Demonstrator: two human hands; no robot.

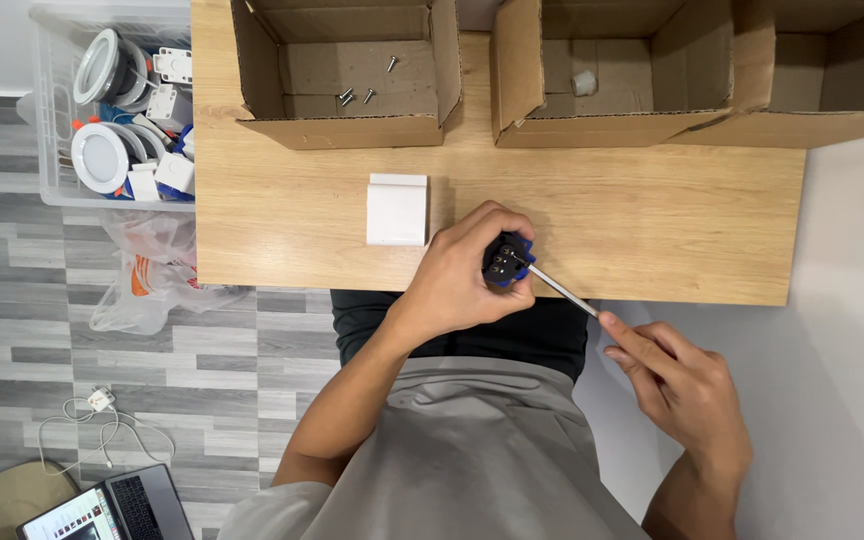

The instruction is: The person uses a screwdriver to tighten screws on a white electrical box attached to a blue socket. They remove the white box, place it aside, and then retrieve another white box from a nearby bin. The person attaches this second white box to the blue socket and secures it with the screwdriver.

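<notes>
My left hand grips a small blue and black terminal block at the near edge of the wooden table. My right hand holds a screwdriver, its handle hidden in my fist. The metal shaft runs up and left, with the tip set into the block. A white rectangular box lies flat on the table just left of my left hand, not touched.
Three open cardboard boxes stand at the table's far edge; the left one holds several loose screws, the middle one a small pale part. A clear bin of round lamps sits on the floor at left, with a plastic bag below it.
</notes>
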